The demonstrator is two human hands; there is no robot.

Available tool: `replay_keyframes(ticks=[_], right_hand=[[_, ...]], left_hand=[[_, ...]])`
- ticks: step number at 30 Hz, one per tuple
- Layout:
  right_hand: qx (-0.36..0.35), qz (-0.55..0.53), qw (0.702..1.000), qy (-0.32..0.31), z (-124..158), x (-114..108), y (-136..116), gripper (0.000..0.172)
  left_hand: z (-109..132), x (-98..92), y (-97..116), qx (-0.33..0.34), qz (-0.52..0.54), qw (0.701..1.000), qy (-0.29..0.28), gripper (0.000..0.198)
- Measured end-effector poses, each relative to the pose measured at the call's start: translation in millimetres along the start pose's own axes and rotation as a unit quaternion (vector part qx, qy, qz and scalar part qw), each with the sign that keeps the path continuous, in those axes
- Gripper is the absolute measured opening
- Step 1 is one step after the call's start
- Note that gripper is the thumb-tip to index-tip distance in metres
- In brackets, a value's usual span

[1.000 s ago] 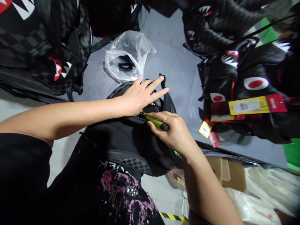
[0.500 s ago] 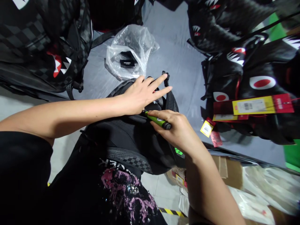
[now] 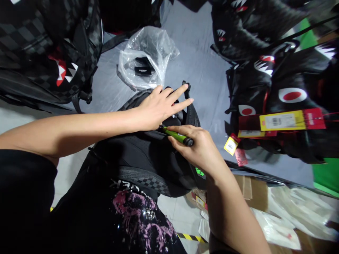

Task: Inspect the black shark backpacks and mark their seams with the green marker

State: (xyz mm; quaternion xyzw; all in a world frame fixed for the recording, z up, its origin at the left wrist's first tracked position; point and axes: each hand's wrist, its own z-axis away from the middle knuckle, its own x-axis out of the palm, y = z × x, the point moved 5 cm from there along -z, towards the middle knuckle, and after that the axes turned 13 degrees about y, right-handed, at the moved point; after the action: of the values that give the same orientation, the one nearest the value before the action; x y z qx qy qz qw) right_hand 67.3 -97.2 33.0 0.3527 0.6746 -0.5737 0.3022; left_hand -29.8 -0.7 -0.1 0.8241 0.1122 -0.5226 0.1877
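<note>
Several shark backpacks (image 3: 267,76) around, plastic bag (image 3: 155,46) beyond, left hand (image 3: 158,108) flat open, right hand (image 3: 202,150) clasping green tool (image 3: 177,135).

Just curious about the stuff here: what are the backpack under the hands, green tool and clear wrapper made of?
Backpack: seemingly matte black fabric, checkered trim. Tool in the right hand: probably smooth green plastic, black end. Wrapper: thin clear plastic film, crinkled, glinting.

A crumpled clear plastic bag (image 3: 148,56) lies at twelve o'clock on the grey bench (image 3: 196,60). Black shark-mouth backpacks (image 3: 53,53) lie at ten, a yellow-and-red tag (image 3: 280,121) at three.
</note>
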Motion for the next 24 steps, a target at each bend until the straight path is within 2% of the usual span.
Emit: replay_keyframes(ticks=[6, 11, 16, 20, 24], right_hand=[[0.007, -0.01, 1.0, 0.005, 0.2, -0.1, 1.2, 0.025], [0.008, -0.015, 0.999, 0.042, 1.6, 0.6, 1.1, 0.024], [0.007, -0.026, 0.999, 0.042, 2.3, 3.9, -1.1, 0.024], [0.013, 0.033, 0.999, 0.027, 1.9, 1.2, -2.3, 0.024], [0.009, 0.052, 0.999, 0.012, 1.1, 0.1, -3.8, 0.025]], left_hand=[[0.9, 0.3, -0.7, 0.005, 0.009, 1.0, 0.012, 0.104], [0.1, 0.2, -0.4, 0.005, 0.004, 1.0, 0.0, 0.104], [0.3, 1.2, -0.7, 0.005, 0.004, 1.0, 0.0, 0.101], [0.5, 1.4, -1.1, 0.011, 0.008, 1.0, 0.009, 0.105], [-0.2, -0.3, -0.5, 0.012, -0.01, 1.0, -0.011, 0.102]])
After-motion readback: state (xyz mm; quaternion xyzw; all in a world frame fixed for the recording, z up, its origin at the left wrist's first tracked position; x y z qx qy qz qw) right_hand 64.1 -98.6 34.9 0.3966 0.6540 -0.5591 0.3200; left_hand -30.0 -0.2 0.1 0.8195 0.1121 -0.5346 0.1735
